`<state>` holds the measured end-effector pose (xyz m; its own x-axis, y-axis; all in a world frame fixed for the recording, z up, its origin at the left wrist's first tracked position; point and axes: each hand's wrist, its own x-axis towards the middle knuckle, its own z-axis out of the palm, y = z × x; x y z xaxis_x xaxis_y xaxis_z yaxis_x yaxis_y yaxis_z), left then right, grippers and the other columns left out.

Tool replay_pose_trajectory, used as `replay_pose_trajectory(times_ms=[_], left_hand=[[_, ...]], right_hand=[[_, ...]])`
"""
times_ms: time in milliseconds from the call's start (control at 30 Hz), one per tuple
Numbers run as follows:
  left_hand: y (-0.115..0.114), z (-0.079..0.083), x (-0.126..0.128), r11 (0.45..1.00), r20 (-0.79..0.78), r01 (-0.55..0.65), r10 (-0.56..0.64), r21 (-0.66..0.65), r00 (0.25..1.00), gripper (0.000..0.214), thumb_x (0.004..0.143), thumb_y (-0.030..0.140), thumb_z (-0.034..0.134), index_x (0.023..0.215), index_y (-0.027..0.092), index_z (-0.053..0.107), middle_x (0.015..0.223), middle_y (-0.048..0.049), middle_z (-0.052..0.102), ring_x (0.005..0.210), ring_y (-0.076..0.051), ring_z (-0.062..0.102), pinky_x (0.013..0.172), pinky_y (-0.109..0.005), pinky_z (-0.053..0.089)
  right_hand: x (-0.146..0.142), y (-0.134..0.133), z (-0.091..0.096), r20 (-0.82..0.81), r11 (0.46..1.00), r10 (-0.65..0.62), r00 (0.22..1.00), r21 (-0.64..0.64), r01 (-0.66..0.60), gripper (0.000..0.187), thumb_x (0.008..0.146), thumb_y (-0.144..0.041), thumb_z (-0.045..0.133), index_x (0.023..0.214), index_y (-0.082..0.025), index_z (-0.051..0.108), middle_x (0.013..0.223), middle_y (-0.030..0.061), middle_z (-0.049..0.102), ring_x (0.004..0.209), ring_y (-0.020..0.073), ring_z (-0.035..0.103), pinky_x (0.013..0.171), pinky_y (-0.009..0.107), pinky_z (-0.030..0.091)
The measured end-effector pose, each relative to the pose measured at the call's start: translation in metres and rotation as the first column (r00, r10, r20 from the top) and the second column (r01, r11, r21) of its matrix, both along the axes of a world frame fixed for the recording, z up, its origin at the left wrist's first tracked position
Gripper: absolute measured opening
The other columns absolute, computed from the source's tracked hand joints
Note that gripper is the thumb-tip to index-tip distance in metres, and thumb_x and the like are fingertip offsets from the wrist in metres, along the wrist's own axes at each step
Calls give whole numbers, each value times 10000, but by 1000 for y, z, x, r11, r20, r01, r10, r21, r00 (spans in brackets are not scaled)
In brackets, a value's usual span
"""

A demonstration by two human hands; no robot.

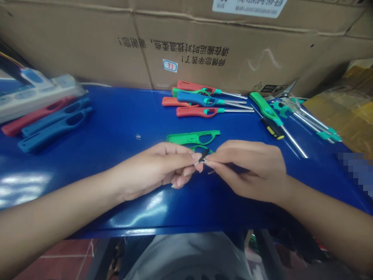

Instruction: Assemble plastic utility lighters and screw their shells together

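Over the blue table, my left hand [171, 161] pinches a small black part [204, 154] with a pale end between thumb and fingers. My right hand [247, 165] meets it from the other side, thumb and forefinger closed at the part's pale end; exactly what those fingertips grip is too small to make out. Just behind the hands lies an opened green lighter handle half [189, 137]. A second green piece [201, 149] is partly hidden by my fingers.
Several assembled lighters [201, 112] lie at the back. A green lighter [264, 105], a black-yellow screwdriver [272, 128] and loose metal tubes [311, 120] are at right. Red and blue handle shells [55, 130] rest beside a power strip [17, 103]. A cardboard box [87, 50] stands behind.
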<state>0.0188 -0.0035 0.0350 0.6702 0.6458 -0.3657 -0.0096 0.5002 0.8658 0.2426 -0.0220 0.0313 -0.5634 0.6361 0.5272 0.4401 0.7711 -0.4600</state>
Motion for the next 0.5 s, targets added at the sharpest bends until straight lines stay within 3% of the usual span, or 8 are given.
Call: replay_pose_trajectory(times_ms=[133,200,267,333,400,500], left_hand=[[0,0,-1,976,-129,22,6,215,992,280,976,341,617,818,126,701,594,30,536,520,-73,491,479,-180,391],[0,0,-1,953,-182,57,-2,296,983,285,996,329,585,828,124,691,591,34,547,532,-73,506,512,-179,418],[0,0,-1,928,-216,78,2,365,976,290,1006,335,571,839,126,685,595,38,556,542,-71,516,533,-175,429],[-1,1,0,902,-243,88,19,422,970,296,1013,346,562,846,131,677,599,43,560,553,-69,519,542,-167,426],[-2,2,0,877,-262,102,28,469,965,288,1019,327,550,839,134,666,602,47,560,564,-65,519,549,-157,420],[-4,4,0,855,-276,122,26,505,961,264,1017,284,540,834,135,659,608,49,561,570,-62,518,550,-149,412]], right_hand=[[-1,3,3,-56,984,23,998,-175,-32,159,951,-162,626,853,-220,736,772,28,753,661,133,660,612,273,517],[-1,6,4,-114,944,-2,993,-327,-36,158,940,-168,639,824,-188,745,741,30,728,630,120,627,569,258,490],[-1,9,6,-167,844,-44,985,-534,-53,132,918,-206,681,814,-170,754,758,32,726,622,112,611,535,239,475],[0,12,6,-216,694,-74,974,-712,-105,112,877,-253,747,811,-164,766,808,41,750,649,117,623,545,227,496],[0,14,6,-264,584,-95,960,-795,-162,127,830,-283,806,790,-166,775,807,40,760,656,118,628,565,222,517],[1,16,5,-304,537,-149,941,-824,-181,155,793,-306,845,744,-175,779,728,18,743,603,104,612,556,214,522]])
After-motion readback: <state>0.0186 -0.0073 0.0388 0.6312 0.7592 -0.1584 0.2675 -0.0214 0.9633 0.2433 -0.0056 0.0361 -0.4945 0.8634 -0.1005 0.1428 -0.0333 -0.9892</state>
